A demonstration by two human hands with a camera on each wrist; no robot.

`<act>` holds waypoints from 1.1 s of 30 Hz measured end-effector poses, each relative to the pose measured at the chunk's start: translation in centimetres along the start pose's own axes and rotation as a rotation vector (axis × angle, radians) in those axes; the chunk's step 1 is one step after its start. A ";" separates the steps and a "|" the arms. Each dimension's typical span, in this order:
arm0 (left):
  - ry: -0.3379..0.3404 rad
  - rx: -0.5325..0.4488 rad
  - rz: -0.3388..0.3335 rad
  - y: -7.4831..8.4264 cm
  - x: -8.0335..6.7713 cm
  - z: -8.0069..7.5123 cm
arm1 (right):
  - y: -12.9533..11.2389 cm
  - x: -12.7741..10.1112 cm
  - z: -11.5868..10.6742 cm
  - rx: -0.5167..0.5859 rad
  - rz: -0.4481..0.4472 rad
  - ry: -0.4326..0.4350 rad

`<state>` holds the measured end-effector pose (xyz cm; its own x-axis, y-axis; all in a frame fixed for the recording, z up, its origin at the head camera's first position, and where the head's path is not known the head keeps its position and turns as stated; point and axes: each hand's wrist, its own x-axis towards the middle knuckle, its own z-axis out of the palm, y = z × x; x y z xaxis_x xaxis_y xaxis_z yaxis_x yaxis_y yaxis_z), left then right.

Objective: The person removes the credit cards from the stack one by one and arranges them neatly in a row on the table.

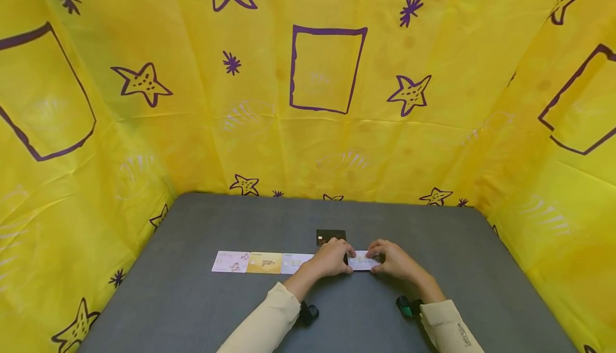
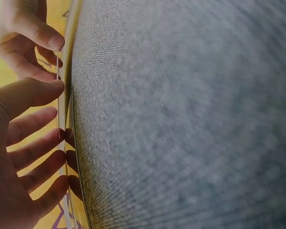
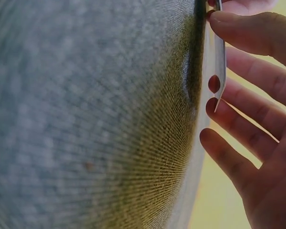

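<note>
I see a pale white card (image 1: 364, 261) flat on the grey table (image 1: 192, 299) — my left hand (image 1: 332, 258) and right hand (image 1: 391, 259) pinch its ends; a black card (image 1: 330, 235) lies just behind, three more cards (image 1: 262, 262) lined up leftward.

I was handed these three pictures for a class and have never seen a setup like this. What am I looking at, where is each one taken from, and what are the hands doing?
There is no machine here: a person in cream sleeves works with two bare hands at a grey felt-covered table, ringed by a yellow plastic sheet printed with purple stars.

The wide picture comes from a camera on the person's head, looking down. The two close-ups come from small cameras strapped to the wrists, so the grey surface fills them, seen edge-on.

On the table lies a row of flat plastic cards: a pink-white card, a gold card and a pale white card, with a black card lying behind the hands.

The left hand and right hand pinch another white card between them, fingertips on its edges.
</note>
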<state>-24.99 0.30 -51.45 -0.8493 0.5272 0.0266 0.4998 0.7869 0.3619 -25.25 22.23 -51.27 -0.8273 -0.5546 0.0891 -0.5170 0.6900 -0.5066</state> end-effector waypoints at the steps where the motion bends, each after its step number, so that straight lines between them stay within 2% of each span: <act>1: 0.000 0.003 -0.002 0.0 0.0 0.0 | 0.0 0.0 0.0 0.000 -0.001 0.001; 11: -0.011 0.064 0.019 0.3 0.2 0.3 | 0.0 -0.4 0.4 -0.009 -0.015 0.000; 25: -0.044 0.076 0.019 0.4 0.3 -0.2 | -0.3 -0.4 0.2 -0.067 -0.052 -0.020; 33: -0.045 0.036 0.042 0.1 0.0 -0.5 | -0.4 -0.2 0.2 -0.004 0.004 -0.011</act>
<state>-25.01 0.26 -50.97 -0.8195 0.5731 -0.0012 0.5412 0.7746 0.3272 -24.80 22.02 -51.22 -0.8272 -0.5565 0.0774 -0.5142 0.6942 -0.5037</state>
